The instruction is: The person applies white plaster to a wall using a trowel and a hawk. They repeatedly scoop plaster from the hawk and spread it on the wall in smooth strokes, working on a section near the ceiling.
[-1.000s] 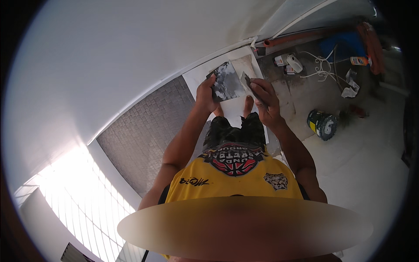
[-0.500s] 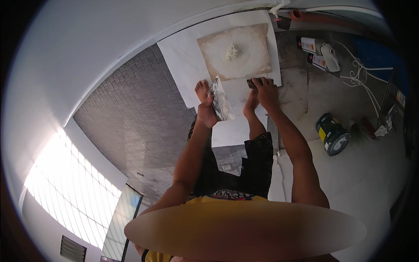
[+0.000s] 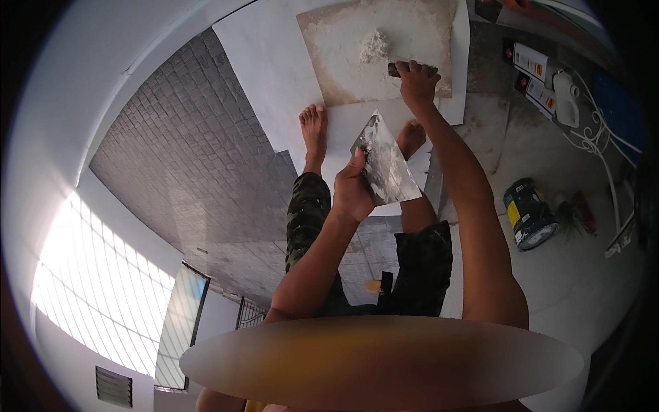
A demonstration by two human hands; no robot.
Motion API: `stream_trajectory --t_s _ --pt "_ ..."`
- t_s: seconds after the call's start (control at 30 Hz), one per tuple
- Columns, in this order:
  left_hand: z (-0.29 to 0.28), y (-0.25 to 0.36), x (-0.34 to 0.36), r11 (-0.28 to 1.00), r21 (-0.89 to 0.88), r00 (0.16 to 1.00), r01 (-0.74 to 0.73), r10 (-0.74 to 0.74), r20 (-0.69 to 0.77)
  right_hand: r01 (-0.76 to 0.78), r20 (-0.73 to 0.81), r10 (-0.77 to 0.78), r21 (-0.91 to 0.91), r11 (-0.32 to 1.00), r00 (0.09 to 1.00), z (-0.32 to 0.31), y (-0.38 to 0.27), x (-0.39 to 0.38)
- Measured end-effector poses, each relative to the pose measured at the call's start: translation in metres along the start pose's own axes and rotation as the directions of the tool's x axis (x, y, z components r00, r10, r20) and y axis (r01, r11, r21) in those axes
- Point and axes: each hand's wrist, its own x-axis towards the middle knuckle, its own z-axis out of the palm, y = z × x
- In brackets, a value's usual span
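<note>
My left hand (image 3: 352,189) grips a flat, angled metal plate (image 3: 389,165) smeared with pale paste, held above my bare feet and legs. My right hand (image 3: 419,86) is closed on a scraper (image 3: 396,69) whose dark edge sits on the worn board (image 3: 329,72), just below and right of a heap of white paste (image 3: 374,44). The board lies on a large white sheet (image 3: 254,75) spread on the floor.
Paving (image 3: 165,151) runs along the white wall at left. At right are two metal cans (image 3: 530,60), a white jug (image 3: 566,96), white curled metalwork (image 3: 590,137), a blue object (image 3: 614,110) and a dark bucket (image 3: 530,216). A bright barred window (image 3: 96,288) is at lower left.
I have bent forward over the board. My right hand has reached forward onto it beside the heap; my left hand has shifted right with the plate, which earlier hid the board.
</note>
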Motion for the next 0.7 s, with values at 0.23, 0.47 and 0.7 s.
stream_trajectory --t_s 0.23,0.47,0.7 --pt "0.005 -0.034 0.017 0.999 -0.009 0.990 0.036 -0.037 -0.134 0.097 -0.302 -0.048 0.148 0.984 0.952 -0.008 0.007 -0.004" --pt "0.010 -0.028 0.023 1.000 0.003 0.995 0.012 -0.012 -0.100 -0.056 -0.180 0.103 0.252 0.966 0.978 -0.016 0.013 0.014" --pt "0.023 -0.014 0.016 0.999 0.030 0.985 0.019 -0.013 -0.172 0.185 -0.195 -0.143 0.218 0.958 0.970 -0.009 0.023 0.018"
